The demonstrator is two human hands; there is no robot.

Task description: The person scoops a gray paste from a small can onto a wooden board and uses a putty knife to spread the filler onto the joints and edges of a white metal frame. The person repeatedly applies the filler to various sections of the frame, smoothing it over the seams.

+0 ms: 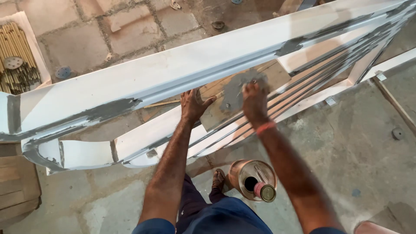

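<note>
Right now your right hand is pressed onto a grey filler patch on the wooden panel set inside the white-primed furniture frame, fingers curled together as if clamped on something small; what it is, I cannot tell, since the hand hides it. Your left hand lies just beside it, fingers spread flat on the frame's lower edge, bracing, gripping nothing. Judging by the surface, you're partway: grey putty streaks already show on the left curve of the top rail and along its right stretch, while long runs of white primer between them sit untouched and the panel's bare wood is only patched in one spot. Below you, near your sandalled foot, stands a round metal can, its mouth uncovered and its cap resting on the rim. Off to the far left, a box of thin yellowish sticks sits on the stone floor.
</note>
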